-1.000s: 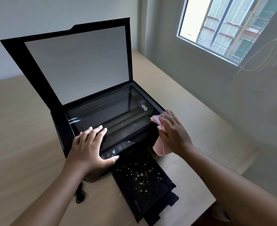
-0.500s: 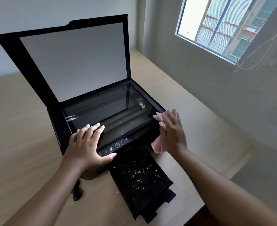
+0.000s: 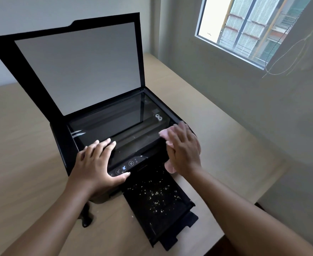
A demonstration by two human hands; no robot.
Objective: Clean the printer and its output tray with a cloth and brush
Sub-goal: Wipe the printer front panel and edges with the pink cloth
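Left hand point(image 3: 94, 163) lies flat on the printer point(image 3: 115, 126); right hand point(image 3: 184, 150) (fingers straight) presses the cloth point(image 3: 170, 168).

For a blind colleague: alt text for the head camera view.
A right hand presses a pink cloth on the right corner of an open-lidded black printer. The left hand lies flat on its front; pale specks litter the output tray.
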